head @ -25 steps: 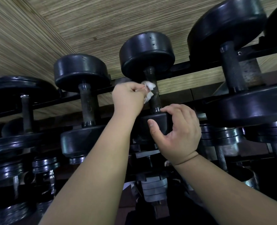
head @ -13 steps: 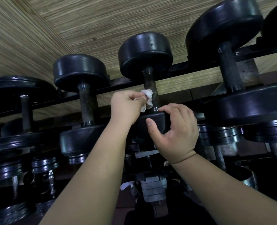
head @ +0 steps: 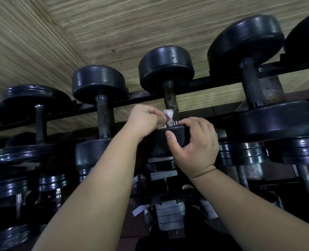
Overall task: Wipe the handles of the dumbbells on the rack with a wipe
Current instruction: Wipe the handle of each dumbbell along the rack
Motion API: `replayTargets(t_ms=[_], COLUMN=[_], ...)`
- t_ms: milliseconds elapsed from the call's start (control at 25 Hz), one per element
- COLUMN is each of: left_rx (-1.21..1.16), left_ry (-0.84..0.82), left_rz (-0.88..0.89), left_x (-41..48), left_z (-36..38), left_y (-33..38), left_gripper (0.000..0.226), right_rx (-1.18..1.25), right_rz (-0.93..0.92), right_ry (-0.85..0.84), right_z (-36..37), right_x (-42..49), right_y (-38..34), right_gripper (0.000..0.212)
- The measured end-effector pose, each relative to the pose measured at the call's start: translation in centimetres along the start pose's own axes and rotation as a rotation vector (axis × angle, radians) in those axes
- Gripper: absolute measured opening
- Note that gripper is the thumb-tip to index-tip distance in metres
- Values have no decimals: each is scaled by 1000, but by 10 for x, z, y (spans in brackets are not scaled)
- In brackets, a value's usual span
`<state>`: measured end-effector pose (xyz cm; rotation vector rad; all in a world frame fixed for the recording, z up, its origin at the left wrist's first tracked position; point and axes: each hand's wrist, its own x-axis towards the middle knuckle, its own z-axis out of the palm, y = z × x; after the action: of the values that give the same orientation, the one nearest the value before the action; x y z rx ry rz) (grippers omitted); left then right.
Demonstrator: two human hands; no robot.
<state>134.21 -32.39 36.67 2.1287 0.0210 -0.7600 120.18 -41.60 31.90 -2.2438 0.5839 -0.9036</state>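
A row of black dumbbells rests on a black metal rack (head: 213, 82). My left hand (head: 143, 120) pinches a crumpled white wipe (head: 168, 115) against the lower end of the middle dumbbell's dark handle (head: 170, 98). My right hand (head: 195, 144) grips the near head (head: 175, 135) of that same dumbbell, thumb on its front face. The far head (head: 166, 65) of this dumbbell sits beyond the rail. The left neighbour's handle (head: 103, 116) and the thick handle (head: 250, 84) on the right are uncovered.
A woven straw-coloured floor (head: 113, 29) lies beyond the rack. Lower shelves hold several chrome plate dumbbells (head: 240, 151) and more at the left (head: 6, 187). Dumbbells stand close together on both sides of my hands.
My left hand has slid the wipe down the handle from near its top to the end by the near head. My right hand has kept its grip on the near head.
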Motion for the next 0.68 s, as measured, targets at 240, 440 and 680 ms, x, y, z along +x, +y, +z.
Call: replayTargets(t_ms=[240, 440, 680], left_rx=[50, -207, -339], left_ry=[42, 142, 153], left_rz=[74, 193, 339], left_x=[-24, -37, -55], left_z=[-21, -46, -59], left_y=[22, 41, 77], left_gripper=[23, 23, 21], right_rx=[18, 674, 870], right_rz=[147, 529, 528], right_ry=[-229, -426, -587], right_z=[-19, -42, -54], right_x=[7, 79, 140], right_y=[-11, -32, -81], right_gripper=[41, 11, 22])
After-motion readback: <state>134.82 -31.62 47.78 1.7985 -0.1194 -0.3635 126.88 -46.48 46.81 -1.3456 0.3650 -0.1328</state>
